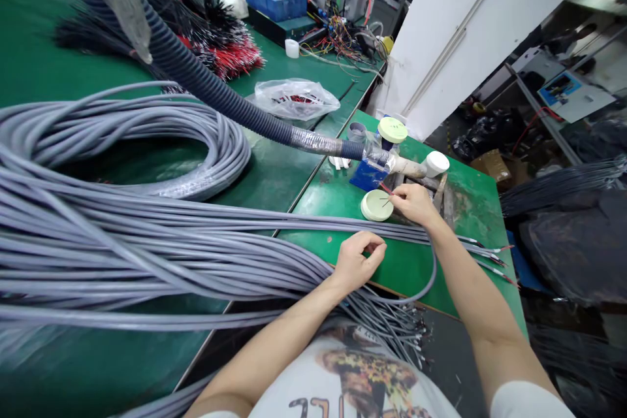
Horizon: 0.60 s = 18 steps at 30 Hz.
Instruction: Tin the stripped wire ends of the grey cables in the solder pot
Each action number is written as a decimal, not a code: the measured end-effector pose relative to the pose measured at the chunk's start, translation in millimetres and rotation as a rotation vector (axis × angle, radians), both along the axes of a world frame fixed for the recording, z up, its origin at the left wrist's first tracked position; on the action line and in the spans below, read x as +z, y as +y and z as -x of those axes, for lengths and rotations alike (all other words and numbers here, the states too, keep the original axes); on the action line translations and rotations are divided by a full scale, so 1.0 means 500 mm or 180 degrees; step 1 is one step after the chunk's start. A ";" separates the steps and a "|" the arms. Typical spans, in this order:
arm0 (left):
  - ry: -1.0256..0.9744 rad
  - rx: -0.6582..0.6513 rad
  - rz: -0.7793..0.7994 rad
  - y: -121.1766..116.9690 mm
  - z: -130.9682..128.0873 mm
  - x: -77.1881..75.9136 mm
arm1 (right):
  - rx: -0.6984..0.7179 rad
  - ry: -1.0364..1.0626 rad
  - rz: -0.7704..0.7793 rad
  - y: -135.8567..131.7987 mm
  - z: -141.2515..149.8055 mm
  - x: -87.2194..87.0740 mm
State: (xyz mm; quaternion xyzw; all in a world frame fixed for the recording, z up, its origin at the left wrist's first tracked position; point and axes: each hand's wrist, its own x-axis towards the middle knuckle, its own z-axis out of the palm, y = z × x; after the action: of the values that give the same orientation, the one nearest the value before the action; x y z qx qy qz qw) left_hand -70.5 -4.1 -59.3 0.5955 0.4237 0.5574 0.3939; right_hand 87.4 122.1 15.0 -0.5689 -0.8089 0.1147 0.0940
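My right hand (412,204) is closed on the end of a grey cable (433,268), which loops down from the hand towards the bundle. Thin stripped wires stick out past its fingertips over a round cream dish (376,206). My left hand (360,262) rests beside the grey cable bundle (294,261), its thumb and forefinger curled together in a ring. Whether anything lies between those fingertips cannot be made out. Just behind the right hand stand a blue block (368,174) and a ribbed hose (245,104) ending in a taped nozzle.
A big coil of grey cable (196,189) covers the left of the green table. Further back lie black and red wires (230,55), a plastic bag (296,99) and a blue bin (274,6). Finished-looking cable ends (494,258) lie at the right edge, near a white cup (435,163).
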 end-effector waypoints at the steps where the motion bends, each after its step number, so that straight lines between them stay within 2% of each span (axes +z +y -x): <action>1: 0.0001 0.0004 -0.0002 0.000 0.000 0.000 | -0.0022 0.0066 -0.0069 -0.003 -0.015 0.008; 4: 0.0006 -0.0006 -0.0018 0.000 0.000 0.000 | -0.0277 0.0199 -0.0323 -0.009 -0.076 0.024; 6: -0.0014 -0.0016 -0.0033 0.000 0.000 0.000 | -0.0585 0.0103 -0.0422 -0.008 -0.119 0.022; 11: -0.0032 -0.0011 -0.0066 0.000 0.000 0.001 | -0.1161 -0.0187 -0.0487 0.009 -0.192 -0.018; 18: -0.0031 0.0007 -0.0082 -0.001 0.000 0.002 | -0.1460 -0.0392 -0.0464 0.038 -0.221 -0.068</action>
State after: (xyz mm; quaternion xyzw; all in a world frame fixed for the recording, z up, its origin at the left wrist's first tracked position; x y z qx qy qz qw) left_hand -70.7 -4.7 -58.1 0.5973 0.4152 0.5661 0.3877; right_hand 197.8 141.0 -18.9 -0.7353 -0.6690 -0.0033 0.1090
